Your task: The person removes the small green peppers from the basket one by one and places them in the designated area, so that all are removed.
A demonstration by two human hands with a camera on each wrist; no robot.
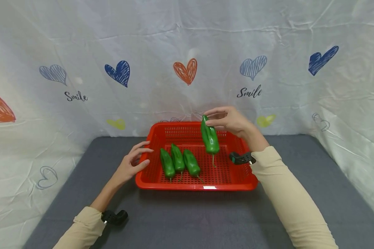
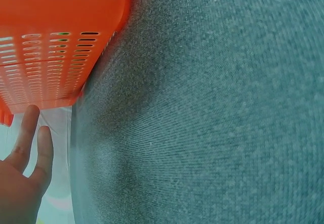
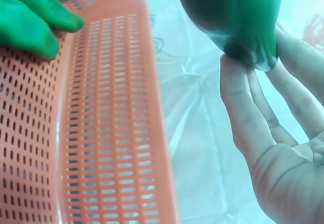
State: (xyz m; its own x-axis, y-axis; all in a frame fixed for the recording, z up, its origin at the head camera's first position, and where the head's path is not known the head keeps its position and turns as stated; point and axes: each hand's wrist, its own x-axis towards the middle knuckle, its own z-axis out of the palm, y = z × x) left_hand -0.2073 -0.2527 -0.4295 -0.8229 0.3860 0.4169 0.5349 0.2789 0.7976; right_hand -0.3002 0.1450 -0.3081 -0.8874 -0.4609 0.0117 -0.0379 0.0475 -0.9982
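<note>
Between thumb and fingers, my right hand (image 1: 229, 121) pinches a green pepper (image 1: 210, 140) by its tip, stem hanging down, over the right part of a red plastic basket (image 1: 196, 187). The right wrist view shows that pepper (image 3: 238, 16) close up, held at the fingertips. Three more green peppers lie side by side on the basket floor: a left one (image 1: 167, 164), a middle one (image 1: 178, 158) and a right one (image 1: 191, 163). At the basket's left rim is my left hand (image 1: 132, 162), fingers spread and relaxed; whether it touches the rim I cannot tell.
The basket stands on a grey cloth-covered table (image 1: 187, 221), near its back edge. Behind and at the sides hangs a white sheet (image 1: 156, 45) printed with hearts and "Smile". A black band (image 1: 114, 217) circles the left wrist, another (image 1: 241, 158) the right.
</note>
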